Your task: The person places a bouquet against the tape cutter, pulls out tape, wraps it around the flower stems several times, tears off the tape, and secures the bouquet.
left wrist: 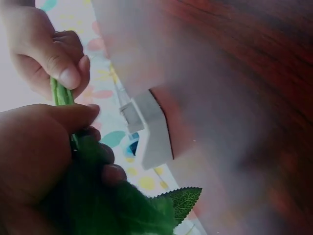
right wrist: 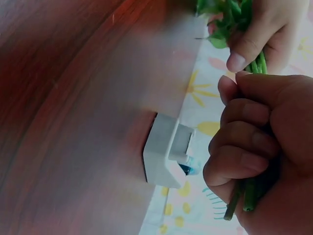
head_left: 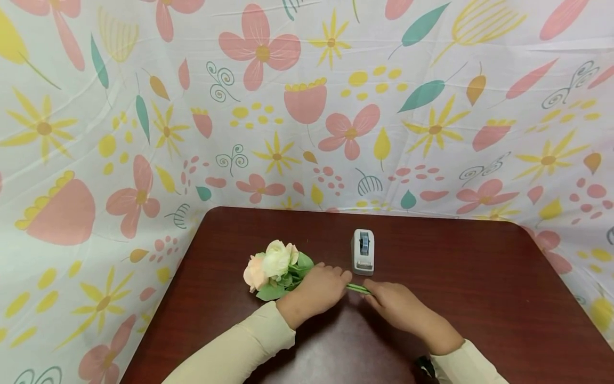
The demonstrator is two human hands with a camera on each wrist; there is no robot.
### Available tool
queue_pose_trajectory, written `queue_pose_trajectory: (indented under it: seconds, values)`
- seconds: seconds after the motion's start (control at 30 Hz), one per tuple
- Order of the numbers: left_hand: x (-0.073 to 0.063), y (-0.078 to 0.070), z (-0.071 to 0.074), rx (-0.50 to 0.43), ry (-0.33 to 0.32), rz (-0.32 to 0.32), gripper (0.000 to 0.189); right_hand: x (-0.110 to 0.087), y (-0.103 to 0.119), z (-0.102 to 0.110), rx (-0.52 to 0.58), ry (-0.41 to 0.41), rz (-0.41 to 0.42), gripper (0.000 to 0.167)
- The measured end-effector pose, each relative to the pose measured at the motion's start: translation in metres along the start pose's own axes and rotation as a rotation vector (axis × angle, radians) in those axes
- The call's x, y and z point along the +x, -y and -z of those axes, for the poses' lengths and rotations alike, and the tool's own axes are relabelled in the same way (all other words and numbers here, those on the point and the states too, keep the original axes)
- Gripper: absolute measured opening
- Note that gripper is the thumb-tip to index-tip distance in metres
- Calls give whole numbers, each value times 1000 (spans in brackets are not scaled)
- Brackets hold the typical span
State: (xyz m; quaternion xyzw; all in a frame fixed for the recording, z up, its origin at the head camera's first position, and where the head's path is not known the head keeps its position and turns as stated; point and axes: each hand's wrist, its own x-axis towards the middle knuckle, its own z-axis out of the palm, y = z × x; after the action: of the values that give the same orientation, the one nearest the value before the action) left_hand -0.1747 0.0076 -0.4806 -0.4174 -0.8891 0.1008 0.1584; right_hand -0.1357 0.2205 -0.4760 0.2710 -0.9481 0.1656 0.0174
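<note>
A bunch of artificial flowers [head_left: 276, 260] with cream and peach blooms and green leaves is held over the table, its heads pointing left. My left hand [head_left: 321, 288] grips the stems just below the leaves. Farther down, my right hand [head_left: 400, 306] has its fingers curled round the same green stems [right wrist: 250, 195], whose cut ends poke out below the little finger in the right wrist view. A short length of stem [head_left: 357, 288] shows between the two hands. Just beyond them stands a white tape dispenser [head_left: 363, 252] with a roll of tape in it.
The dark reddish-brown table [head_left: 479, 277] has rounded far corners. Behind it and along the left hangs a white cloth [head_left: 307, 133] printed with flowers and leaves. A small dark object [head_left: 425, 367] lies partly hidden by the right sleeve.
</note>
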Motion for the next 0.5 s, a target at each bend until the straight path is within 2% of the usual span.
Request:
queue_pose_trajectory:
  seconds: [0.1, 0.3, 0.5]
  values:
    - [1, -1, -4, 9, -13, -23, 19, -1, -3, 0, -16, 2, 2, 14]
    - [10, -1, -10, -7, 37, -32, 21, -1, -8, -1, -36, 1, -12, 13]
    - [19, 0, -13, -46, 40, 6, 21, 2, -8, -3, -120, -96, -26, 17]
